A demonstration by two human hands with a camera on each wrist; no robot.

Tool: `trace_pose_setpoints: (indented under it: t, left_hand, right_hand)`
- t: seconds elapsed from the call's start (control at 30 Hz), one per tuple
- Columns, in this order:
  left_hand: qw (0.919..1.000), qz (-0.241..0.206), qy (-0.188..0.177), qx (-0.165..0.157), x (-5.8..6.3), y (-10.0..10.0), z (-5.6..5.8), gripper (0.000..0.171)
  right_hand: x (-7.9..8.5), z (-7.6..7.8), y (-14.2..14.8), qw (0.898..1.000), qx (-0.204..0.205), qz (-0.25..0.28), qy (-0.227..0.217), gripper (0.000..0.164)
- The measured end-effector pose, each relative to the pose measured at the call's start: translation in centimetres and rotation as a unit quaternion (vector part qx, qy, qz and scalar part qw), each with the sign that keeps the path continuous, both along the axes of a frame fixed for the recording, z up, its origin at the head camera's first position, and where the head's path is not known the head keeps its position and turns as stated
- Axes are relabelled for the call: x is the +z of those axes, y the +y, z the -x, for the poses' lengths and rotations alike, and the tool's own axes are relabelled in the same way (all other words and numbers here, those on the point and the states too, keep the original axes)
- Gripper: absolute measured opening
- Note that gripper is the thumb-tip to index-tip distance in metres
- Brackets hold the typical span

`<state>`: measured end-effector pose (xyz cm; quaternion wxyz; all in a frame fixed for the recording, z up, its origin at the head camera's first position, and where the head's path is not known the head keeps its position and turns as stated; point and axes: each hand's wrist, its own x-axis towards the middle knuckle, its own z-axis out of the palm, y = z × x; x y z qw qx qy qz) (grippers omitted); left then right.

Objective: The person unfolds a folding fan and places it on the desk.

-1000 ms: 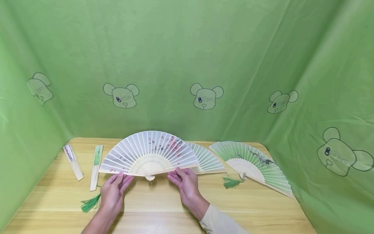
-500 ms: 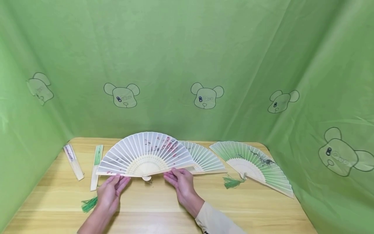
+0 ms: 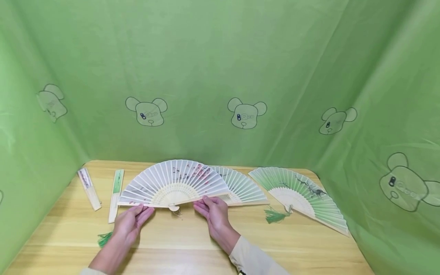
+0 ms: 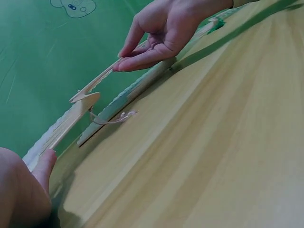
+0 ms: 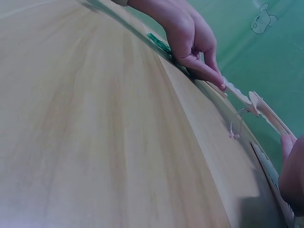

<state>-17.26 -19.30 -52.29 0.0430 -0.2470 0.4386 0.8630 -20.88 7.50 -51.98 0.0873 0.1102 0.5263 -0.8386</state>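
A white folding fan point(image 3: 165, 181) with red blossoms is spread wide above the table, its pivot toward me. My left hand point(image 3: 128, 222) pinches the fan's left end stick between thumb and fingers. At the other end stick, my right hand point(image 3: 216, 215) pinches in the same way. In the left wrist view a short cord loop point(image 4: 114, 119) hangs from the pivot. Partly hidden behind the held fan, a pale green fan point(image 3: 242, 187) lies spread on the table. Farther right lies a green fan point(image 3: 306, 191) with a dark branch print, also spread, with a green tassel point(image 3: 276, 215).
Two folded fans lie at the left: one with a purple print point(image 3: 89, 189) and one with a green panel point(image 3: 116, 194). A second green tassel point(image 3: 104, 239) sits beside my left forearm. Green cloth walls point(image 3: 199, 57) enclose the wooden table point(image 3: 182, 244) at the back and sides.
Both hands shifted slightly left with the white fan, then stayed nearly still as the fan's top edge dropped a little. The head view turned slightly. The other fans stayed in place.
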Motion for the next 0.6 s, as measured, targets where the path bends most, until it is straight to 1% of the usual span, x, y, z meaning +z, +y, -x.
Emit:
trace_pose_setpoints:
  t: [0.17, 0.27, 0.6]
  left_hand:
    - [0.9998, -0.010, -0.014, -0.001, 0.0, -0.7, 0.2, 0.030]
    - [0.9997, -0.013, -0.018, 0.000, -0.1, -1.1, 0.2, 0.035]
    - [0.9996, -0.012, -0.026, -0.002, 0.0, -1.9, 0.1, 0.030]
  right_hand:
    - [0.2, 0.2, -0.4, 1.000, 0.001, -0.004, 0.002, 0.023]
    - [0.3, 0.4, -0.7, 1.000, 0.000, -0.004, 0.001, 0.022]
    - [0.5, 0.6, -1.6, 1.000, -0.001, -0.010, 0.003, 0.022]
